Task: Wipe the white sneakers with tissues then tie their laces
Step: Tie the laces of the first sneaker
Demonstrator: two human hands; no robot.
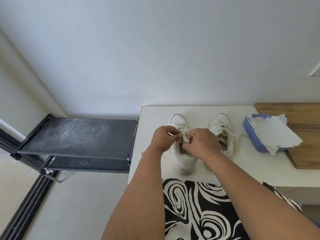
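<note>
- Your left hand (163, 138) sits over the tongue of the left sneaker (182, 153), knuckles up, fingers curled, thumb and forefinger pinching a strand of the laces (185, 131).
- Your right hand (201, 142) meets it from the other side, fingers curled and gripping the same laces; the fingertips of the two hands nearly touch above the shoe's opening.
- Both forearms run from the bottom of the view up to the shoe, converging on it; the right forearm crosses in front of the heel of the right sneaker.
- Left sneaker: directly under both hands, toe pointing away from you, heel toward you, standing on the white table (242, 170).
- Right sneaker (223, 130): just beyond and to the right of your right hand, beside the first shoe but not touching it, toe away from you. Its laces hang loose; one end trails onto the table toward the tissue pack.
- Blue tissue pack (256, 137): further right of the right hand, well apart from it, lying half on the table and half on a wooden board (303, 118). White tissues (275, 134) spill out of its opened top, crumpled and overhanging the near edge.
- Black shelf rack (78, 135): left of your left hand, butted against the table's side, top tier dusty.
- Black-and-white patterned cloth (194, 205): below the hands, between your forearms, at the table's near edge.
- White wall (155, 49) beyond everything.
</note>
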